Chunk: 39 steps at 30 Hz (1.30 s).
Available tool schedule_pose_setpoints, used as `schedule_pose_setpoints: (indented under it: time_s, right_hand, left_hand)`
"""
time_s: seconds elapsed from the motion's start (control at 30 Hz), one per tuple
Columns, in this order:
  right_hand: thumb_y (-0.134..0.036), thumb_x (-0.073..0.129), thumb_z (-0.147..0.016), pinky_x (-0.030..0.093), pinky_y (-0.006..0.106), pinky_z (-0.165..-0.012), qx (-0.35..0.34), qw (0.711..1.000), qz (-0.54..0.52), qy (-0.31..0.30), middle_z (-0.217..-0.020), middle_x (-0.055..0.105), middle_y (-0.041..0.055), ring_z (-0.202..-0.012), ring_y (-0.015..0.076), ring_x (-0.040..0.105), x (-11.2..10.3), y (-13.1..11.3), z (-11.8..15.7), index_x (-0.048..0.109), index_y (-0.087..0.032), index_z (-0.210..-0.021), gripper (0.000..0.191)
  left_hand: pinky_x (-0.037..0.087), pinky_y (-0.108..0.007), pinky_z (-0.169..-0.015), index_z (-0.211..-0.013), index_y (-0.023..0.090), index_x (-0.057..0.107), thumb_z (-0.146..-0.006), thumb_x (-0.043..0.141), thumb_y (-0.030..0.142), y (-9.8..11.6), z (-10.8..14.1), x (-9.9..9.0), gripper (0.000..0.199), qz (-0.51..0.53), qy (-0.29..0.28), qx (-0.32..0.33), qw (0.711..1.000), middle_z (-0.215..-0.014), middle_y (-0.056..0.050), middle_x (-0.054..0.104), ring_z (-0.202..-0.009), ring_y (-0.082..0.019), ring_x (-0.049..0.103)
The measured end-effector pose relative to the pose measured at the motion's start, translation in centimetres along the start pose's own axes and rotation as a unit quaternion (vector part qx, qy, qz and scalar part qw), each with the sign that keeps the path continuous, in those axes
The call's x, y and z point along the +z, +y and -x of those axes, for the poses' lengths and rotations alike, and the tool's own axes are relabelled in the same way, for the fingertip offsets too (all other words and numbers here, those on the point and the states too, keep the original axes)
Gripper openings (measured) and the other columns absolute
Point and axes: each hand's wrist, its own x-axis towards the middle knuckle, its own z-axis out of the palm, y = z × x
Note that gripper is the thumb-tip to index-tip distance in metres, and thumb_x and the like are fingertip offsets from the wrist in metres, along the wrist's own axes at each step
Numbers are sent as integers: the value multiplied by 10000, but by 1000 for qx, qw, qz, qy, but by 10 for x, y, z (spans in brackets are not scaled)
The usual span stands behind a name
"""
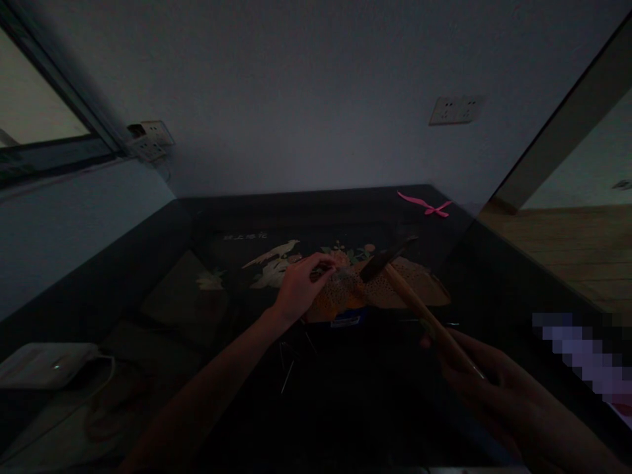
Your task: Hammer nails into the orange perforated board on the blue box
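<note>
My right hand is wrapped round the wooden handle of a hammer. The dark hammer head is raised just right of my left fingertips. My left hand is closed in a pinch over an orange-brown piece dotted with many small holes. Whatever sits between those fingertips is too small and dim to make out. A blue label shows at the piece's near edge. Several thin metal pins or nails lie on the dark surface below my left wrist.
The dark table bears a printed bird and flowers. A pink ribbon lies at its back right corner. At left is a white device with a cable. Wall sockets are behind, and a pixelated patch covers something at right.
</note>
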Motion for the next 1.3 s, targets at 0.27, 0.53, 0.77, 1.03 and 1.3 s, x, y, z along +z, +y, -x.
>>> schedule_pose_setpoints:
  time_s: [0.27,0.53,0.77,1.03,1.3]
  right_hand:
    - [-494,655,-722,589,291,-623,-60,997,51,-17,-889,734,55,-773,248,688,-6,-10,-8,664,-250,-1171,512]
    - [-481,635,-730,575,326,-720,-117,980,143,-75,-1011,713,80,-878,274,669,-7,-53,-18,619,-204,-1233,575]
    - [-428,603,-732,530,274,-530,-85,971,181,-128,-806,694,42,-675,214,642,1,-62,-27,635,-205,-1200,519]
    - [-430,609,-729,540,286,-561,-78,973,179,-124,-822,688,47,-695,216,641,3,-63,-29,612,-200,-1225,547]
    - [-479,635,-710,531,277,-532,-98,977,165,-94,-865,699,47,-695,221,640,-3,-63,-26,605,-223,-1243,593]
  left_hand:
    - [546,-288,-747,-878,170,629,-760,644,134,-9,0,5,124,88,-12,-65,994,-846,-22,706,-774,-149,675]
    - [540,-292,-760,-814,168,647,-764,654,150,-10,0,8,54,82,-31,-105,991,-823,-23,718,-767,-159,684]
    - [520,-252,-715,-816,159,670,-762,668,170,-6,-1,5,55,34,-35,-110,993,-841,-23,721,-764,-158,672]
    - [516,-262,-728,-823,163,666,-761,664,150,-8,0,6,63,29,-44,-110,993,-844,-22,719,-770,-157,668]
    - [513,-275,-749,-814,174,666,-770,653,158,-10,0,8,49,42,-48,-99,993,-837,-20,716,-755,-154,668]
